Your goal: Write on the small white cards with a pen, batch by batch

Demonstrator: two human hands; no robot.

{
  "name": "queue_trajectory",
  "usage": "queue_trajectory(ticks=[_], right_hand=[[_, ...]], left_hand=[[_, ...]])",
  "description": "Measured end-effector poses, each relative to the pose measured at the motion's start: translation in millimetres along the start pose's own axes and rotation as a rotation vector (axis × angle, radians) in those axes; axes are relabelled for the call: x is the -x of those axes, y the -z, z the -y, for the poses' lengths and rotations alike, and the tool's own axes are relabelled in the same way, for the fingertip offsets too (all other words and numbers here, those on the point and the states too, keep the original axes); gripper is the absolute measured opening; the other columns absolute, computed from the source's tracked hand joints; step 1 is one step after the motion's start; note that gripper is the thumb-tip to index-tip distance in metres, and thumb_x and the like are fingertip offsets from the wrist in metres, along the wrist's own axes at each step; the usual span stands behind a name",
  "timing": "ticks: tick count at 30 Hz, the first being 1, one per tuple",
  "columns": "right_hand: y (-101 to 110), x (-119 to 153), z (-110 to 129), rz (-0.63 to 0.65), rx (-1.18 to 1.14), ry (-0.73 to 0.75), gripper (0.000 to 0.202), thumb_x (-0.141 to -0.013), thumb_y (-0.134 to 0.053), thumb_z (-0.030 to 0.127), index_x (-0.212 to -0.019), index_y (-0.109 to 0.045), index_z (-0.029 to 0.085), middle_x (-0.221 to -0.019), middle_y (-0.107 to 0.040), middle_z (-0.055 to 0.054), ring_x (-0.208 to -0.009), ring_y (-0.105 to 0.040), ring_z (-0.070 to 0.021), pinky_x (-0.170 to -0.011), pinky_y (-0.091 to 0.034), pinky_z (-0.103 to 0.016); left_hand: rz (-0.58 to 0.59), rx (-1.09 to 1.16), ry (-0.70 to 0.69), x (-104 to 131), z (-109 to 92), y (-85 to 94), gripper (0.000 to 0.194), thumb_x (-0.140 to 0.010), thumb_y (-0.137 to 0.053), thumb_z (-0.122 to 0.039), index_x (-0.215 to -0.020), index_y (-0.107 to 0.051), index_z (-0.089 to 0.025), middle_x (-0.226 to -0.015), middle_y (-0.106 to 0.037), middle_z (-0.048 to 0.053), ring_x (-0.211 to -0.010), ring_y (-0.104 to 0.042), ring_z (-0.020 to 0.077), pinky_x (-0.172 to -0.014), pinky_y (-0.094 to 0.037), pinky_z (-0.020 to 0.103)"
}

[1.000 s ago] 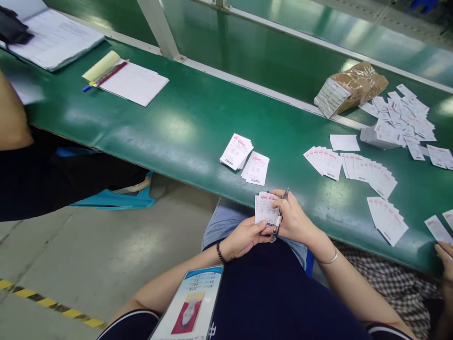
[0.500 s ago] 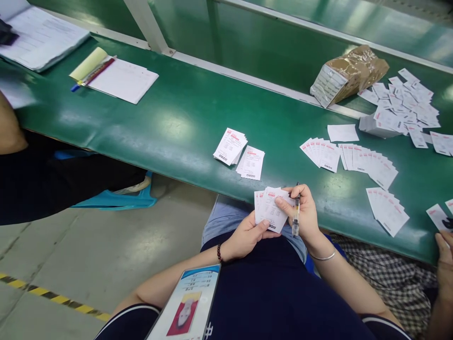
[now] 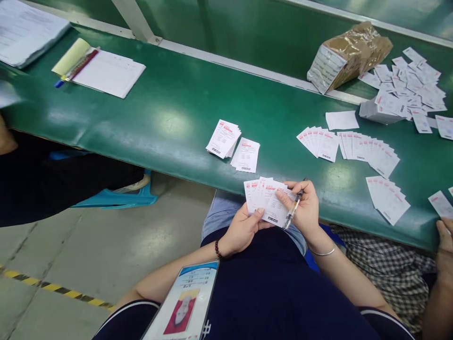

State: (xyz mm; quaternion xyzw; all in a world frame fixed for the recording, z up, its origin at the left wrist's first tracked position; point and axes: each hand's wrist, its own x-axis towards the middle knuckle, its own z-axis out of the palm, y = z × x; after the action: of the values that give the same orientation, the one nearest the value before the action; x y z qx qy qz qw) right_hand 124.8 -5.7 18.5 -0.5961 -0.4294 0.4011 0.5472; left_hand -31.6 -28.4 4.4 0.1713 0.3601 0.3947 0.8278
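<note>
Several white printed cards (image 3: 271, 200) are fanned out between my two hands at the table's front edge. My left hand (image 3: 244, 229) pinches their lower left part, thumb on top. With thumb and fingers my right hand (image 3: 304, 208) grips the right side of the fan, and a clear pen (image 3: 293, 210) is held in it too. Beyond my hands lie two small card stacks (image 3: 222, 138) (image 3: 247, 155) on the green table (image 3: 177, 118). Fanned cards (image 3: 319, 142) (image 3: 368, 150) (image 3: 387, 198) lie to the right.
A wrapped package (image 3: 348, 56) stands at the back right beside a loose heap of cards (image 3: 412, 82). One blank slip (image 3: 341, 120) lies near it. At the right edge another person's hand (image 3: 445, 236) touches a card. A clipboard (image 3: 102, 71) lies at the left.
The cards between my hands are spread wider than before, and the pen in my right hand has tilted. The other person's hand has moved slightly. The whole view has shifted a little.
</note>
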Motion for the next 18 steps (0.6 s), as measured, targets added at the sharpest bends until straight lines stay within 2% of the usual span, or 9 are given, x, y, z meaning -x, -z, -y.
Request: queue_trajectory(ticks=[3,7,12,18], right_hand=[[4,-1,-1,-0.007,0.050,0.008,0.040,-0.067,-0.082,0.034,-0.076,-0.045,0.024,-0.086,-0.071,-0.002,-0.075,-0.067,-0.0163,-0.061,-0.054,-0.029],[6,0,-7,0.010,0.072,0.011,0.040,-0.068,-0.081,0.034,-0.078,-0.044,0.024,-0.087,-0.071,-0.002,-0.079,-0.067,-0.0174,-0.065,-0.055,-0.031],[4,3,-15,-0.015,0.139,0.091,0.039,-0.067,-0.082,0.032,-0.080,-0.045,0.024,-0.091,-0.069,-0.003,-0.085,-0.066,-0.0180,-0.071,-0.053,-0.033],[3,4,-16,-0.026,0.189,0.187,0.039,-0.068,-0.081,0.032,-0.081,-0.045,0.025,-0.092,-0.068,-0.003,-0.086,-0.065,-0.0185,-0.071,-0.053,-0.033]], left_hand=[[-0.028,-0.047,-0.024,1,0,1.3,0.052,-0.080,-0.075,-0.039,-0.125,-0.056,-0.024,-0.122,-0.066,0.007,-0.106,-0.066,0.0260,-0.084,-0.059,0.042],[-0.032,-0.081,-0.024,2,2,2.6,0.044,-0.079,-0.075,-0.038,-0.118,-0.060,-0.022,-0.121,-0.067,0.008,-0.105,-0.066,0.0260,-0.082,-0.059,0.041],[-0.036,-0.079,-0.010,1,4,0.2,0.049,-0.079,-0.075,-0.039,-0.122,-0.058,-0.023,-0.125,-0.065,0.008,-0.109,-0.065,0.0275,-0.088,-0.057,0.046],[-0.033,-0.073,-0.002,1,3,-2.4,0.055,-0.079,-0.075,-0.040,-0.128,-0.055,-0.026,-0.127,-0.064,0.008,-0.108,-0.065,0.0258,-0.088,-0.057,0.044]])
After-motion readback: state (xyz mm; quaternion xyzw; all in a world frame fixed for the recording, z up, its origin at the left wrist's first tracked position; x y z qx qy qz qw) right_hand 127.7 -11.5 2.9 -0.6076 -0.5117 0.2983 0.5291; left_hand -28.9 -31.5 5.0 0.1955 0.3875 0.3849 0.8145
